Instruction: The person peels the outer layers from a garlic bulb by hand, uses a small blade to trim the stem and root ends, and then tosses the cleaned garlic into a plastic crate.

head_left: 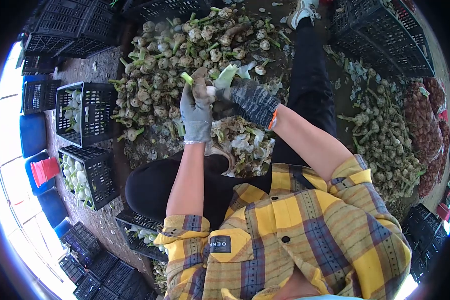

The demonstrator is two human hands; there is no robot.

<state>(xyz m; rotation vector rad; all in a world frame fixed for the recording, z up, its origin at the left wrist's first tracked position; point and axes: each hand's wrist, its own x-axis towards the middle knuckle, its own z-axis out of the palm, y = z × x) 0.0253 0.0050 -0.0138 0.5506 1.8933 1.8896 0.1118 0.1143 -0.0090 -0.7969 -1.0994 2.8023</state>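
Observation:
My left hand [197, 110], in a grey glove, is closed around a garlic bulb [211, 91] whose white side shows at the fingers. A cut green stem end [187, 78] sticks up beside the left thumb and fingers. My right hand [252, 104], in a dark speckled knit glove with an orange cuff edge, meets the bulb from the right with its fingers curled. A pale green strip of husk [227, 76] stands up at the right fingertips. Whether the right fingers also hold a tool is hidden. Beyond both hands lies a heap of unpeeled garlic [157, 75].
Loose husks [245, 142] pile up between my legs. Crates of cleaned white bulbs [87, 172] stand at the left. Another garlic heap [385, 145] and red net sacks [425, 130] lie at the right. Black crates [380, 37] stand upper right; a shoe [303, 12] shows at the top.

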